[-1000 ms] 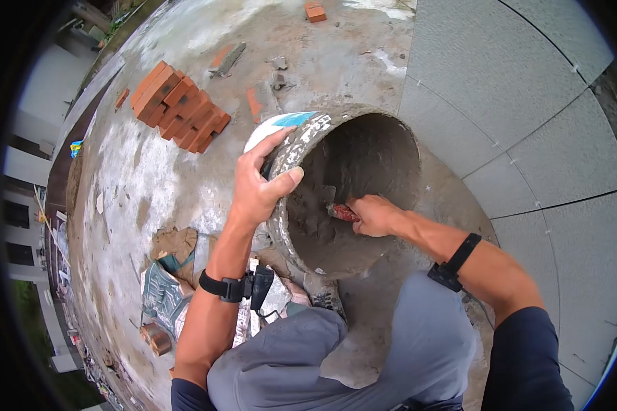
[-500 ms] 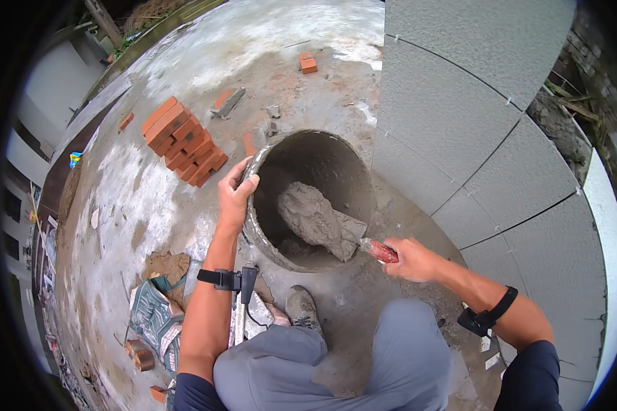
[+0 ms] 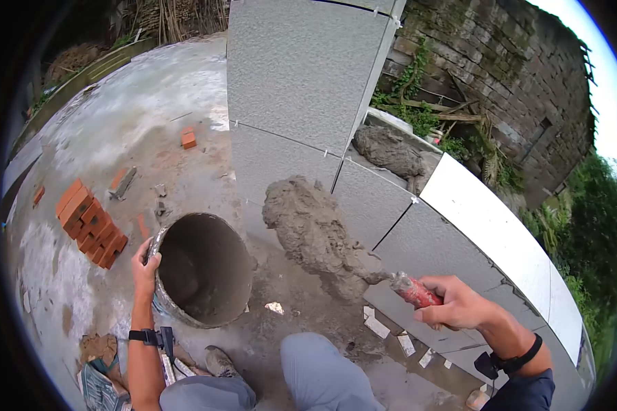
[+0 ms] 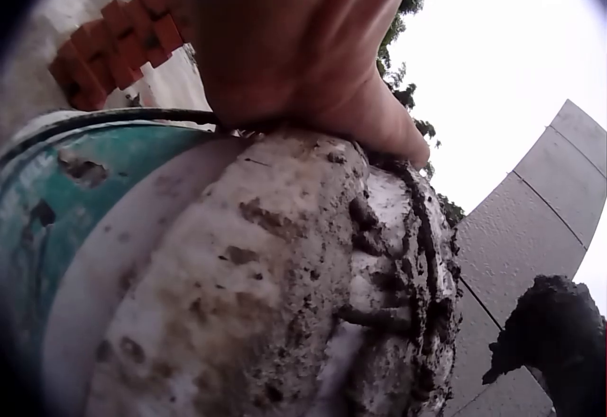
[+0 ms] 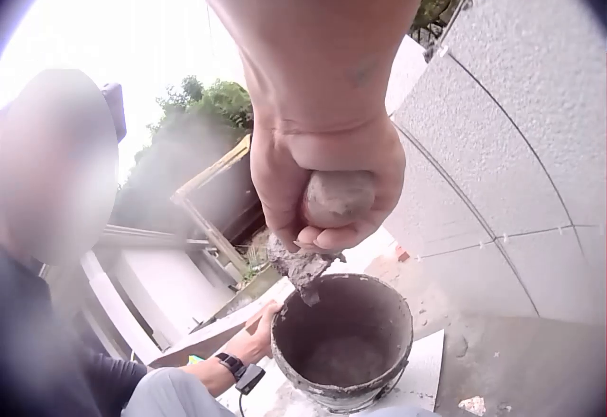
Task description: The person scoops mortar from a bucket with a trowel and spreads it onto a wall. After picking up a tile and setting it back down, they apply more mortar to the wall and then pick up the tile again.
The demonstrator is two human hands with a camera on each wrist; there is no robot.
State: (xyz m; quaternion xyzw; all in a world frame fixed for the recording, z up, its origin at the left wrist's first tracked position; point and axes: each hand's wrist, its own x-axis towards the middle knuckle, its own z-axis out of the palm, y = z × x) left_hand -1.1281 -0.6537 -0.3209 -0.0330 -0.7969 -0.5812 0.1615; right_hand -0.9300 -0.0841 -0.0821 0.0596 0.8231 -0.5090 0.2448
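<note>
An outdoor building site: a rough, cement-smeared grey concrete floor (image 3: 96, 157) bears a stack of orange-red bricks (image 3: 91, 224), beside a wall faced with large grey rectangular tiles (image 3: 301, 75) set with small white spacers. Beyond stand an old, mossy stone-block wall (image 3: 507, 82), green leafy trees (image 3: 600, 226) and open sky.

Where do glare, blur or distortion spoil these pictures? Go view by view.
Head view: strong fisheye, grey panels bowed, corners black; left wrist view: sky blown white, left hand shaded; right wrist view: pale haze at left, person's head blurred out.
</note>
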